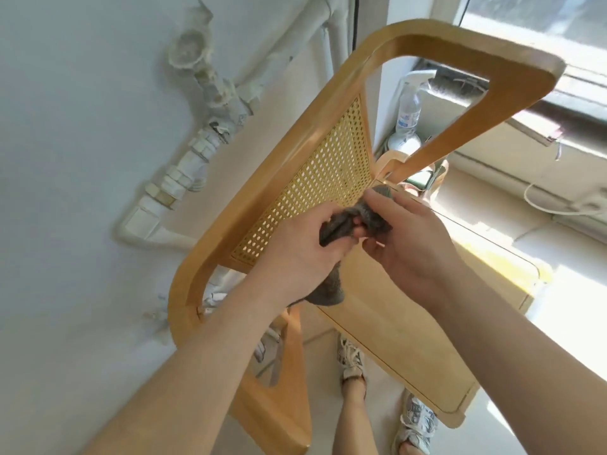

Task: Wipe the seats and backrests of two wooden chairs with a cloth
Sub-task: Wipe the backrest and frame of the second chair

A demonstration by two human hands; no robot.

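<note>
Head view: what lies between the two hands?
A bunched grey cloth bridges the left hand and right hand. Both grip it, just in front of the chair's cane backrest, as the head view shows.

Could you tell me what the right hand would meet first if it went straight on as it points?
Likely the cane panel, just beyond the cloth the right hand pinches; depth is unclear.

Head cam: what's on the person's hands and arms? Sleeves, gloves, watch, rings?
Nothing worn that shows. The left hand and right hand are ungloved, with no rings visible. Neither wrist carries a watch or band, and both forearms are bare to the frame edge, so no sleeve appears.
</note>
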